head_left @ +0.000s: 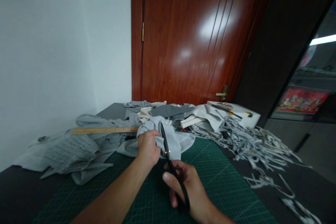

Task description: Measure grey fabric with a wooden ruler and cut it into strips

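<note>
My left hand (pixel 149 146) is closed around a bunched light grey cloth (pixel 173 140), lifted a little over the green cutting mat (pixel 217 175). In my right hand (pixel 186 182) are black scissors (pixel 167 152), their handles in my fingers and the blades pointing up and away from me. The blades lie against the cloth, just right of my left fist. Whether they are cutting into it, I cannot tell. Part of the cloth is hidden behind my left hand.
A wooden ruler (pixel 105 131) lies across grey fabric pieces (pixel 76 150) on the left. More cloth (pixel 170 111) is heaped at the back. To the right are many thin fabric strips (pixel 252 143) and a white box (pixel 246 113). Behind stands a brown door (pixel 183 42).
</note>
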Motion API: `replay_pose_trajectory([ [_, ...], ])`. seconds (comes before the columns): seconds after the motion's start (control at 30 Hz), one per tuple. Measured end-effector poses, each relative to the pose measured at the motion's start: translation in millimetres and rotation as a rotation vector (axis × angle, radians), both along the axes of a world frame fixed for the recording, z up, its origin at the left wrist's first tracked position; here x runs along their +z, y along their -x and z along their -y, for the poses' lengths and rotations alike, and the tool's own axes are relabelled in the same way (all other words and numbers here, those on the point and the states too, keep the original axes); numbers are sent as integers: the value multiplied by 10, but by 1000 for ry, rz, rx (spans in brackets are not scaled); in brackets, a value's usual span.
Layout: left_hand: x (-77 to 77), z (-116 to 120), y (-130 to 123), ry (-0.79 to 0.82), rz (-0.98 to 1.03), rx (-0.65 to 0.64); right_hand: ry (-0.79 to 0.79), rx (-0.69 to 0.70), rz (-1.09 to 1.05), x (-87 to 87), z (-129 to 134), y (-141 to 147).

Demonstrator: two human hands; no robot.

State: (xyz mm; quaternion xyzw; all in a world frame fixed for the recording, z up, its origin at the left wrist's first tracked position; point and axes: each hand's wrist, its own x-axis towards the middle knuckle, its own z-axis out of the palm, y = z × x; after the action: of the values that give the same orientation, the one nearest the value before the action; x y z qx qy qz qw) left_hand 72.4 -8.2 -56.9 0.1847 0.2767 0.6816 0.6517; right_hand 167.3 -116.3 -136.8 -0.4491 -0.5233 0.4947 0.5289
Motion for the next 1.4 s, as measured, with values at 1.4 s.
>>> replay_pose_trajectory([
  [1.4, 64, 253, -2, 19, 193, -315, -113, 111, -246, -10, 27, 41],
])
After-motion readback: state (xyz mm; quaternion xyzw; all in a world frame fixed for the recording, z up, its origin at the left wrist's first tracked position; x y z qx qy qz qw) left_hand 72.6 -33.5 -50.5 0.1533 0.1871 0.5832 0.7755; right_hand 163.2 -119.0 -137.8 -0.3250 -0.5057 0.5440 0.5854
